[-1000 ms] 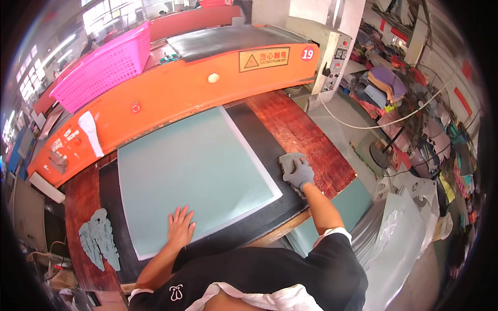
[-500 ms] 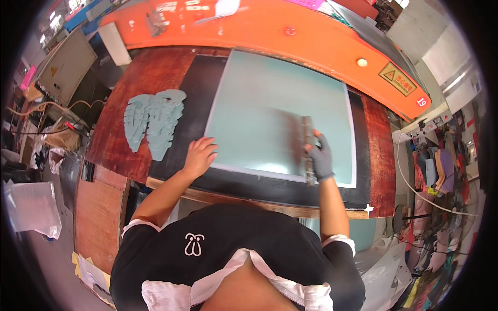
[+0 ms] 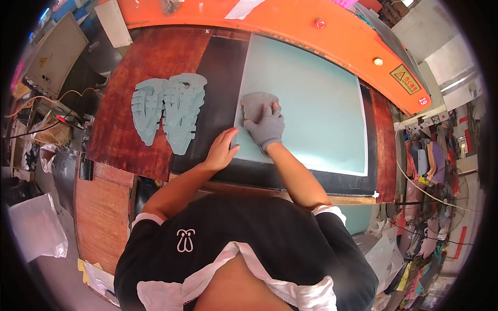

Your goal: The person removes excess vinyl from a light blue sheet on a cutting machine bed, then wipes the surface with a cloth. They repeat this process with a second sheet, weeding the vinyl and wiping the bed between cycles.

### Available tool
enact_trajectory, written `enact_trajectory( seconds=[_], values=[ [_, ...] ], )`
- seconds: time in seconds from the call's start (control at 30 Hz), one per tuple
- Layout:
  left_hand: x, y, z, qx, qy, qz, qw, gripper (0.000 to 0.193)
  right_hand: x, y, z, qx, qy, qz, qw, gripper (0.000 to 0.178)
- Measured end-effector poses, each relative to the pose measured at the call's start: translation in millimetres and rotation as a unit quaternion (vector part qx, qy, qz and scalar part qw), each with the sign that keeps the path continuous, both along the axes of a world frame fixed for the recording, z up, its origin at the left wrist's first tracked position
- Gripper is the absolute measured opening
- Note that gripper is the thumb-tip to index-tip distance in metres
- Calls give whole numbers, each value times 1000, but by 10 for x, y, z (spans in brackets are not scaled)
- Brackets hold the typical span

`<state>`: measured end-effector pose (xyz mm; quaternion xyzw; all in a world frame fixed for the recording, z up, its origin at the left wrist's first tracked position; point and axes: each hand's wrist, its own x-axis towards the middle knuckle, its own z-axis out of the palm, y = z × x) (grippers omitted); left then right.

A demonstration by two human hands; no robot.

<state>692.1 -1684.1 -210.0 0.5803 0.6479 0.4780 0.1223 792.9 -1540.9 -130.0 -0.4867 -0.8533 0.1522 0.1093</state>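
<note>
My right hand (image 3: 265, 129), in a grey fingerless glove, grips a flat grey-brown cutting die (image 3: 258, 103) from above, thumb toward one side and fingers toward the other. The die lies at the left edge of a pale green sheet stack (image 3: 316, 103), its middle covered by the glove. My bare left hand (image 3: 222, 150) is just left of the die, fingers stretched out near the sheet's edge. A small dark grey bit (image 3: 234, 141) shows by its fingers; I cannot make out what it is. Two stacks of cut green pieces (image 3: 148, 111) (image 3: 182, 114) lie farther left.
A black board (image 3: 218, 78) lies beneath the sheet on a reddish-brown table (image 3: 155, 52). An orange machine beam (image 3: 290, 20) with a red button (image 3: 320, 23) spans the far side. At right, many coloured scraps (image 3: 430, 160) hang near a white cable (image 3: 415, 181).
My right hand has carried the cutting die from the sheet's right part to its left edge; the die has gone from on edge to flat. My view has shifted, and my left hand is nearer the die.
</note>
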Motion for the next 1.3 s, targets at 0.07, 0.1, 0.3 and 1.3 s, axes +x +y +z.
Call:
enact_trajectory(
  seconds=[0.07,0.1,0.3,1.3],
  values=[
    [-76,62,-2,-16,-28,-14,999,54,151,53,-80,-18,91,21,995,80],
    [-126,126,1,-20,-42,-19,999,54,286,102,-115,-37,147,38,988,79],
    [-454,1008,50,1,-172,26,985,50,998,189,-383,76,143,274,948,101],
    [-674,1525,-34,-52,-277,-11,959,43,838,-84,-460,146,195,209,947,81]
  ],
)
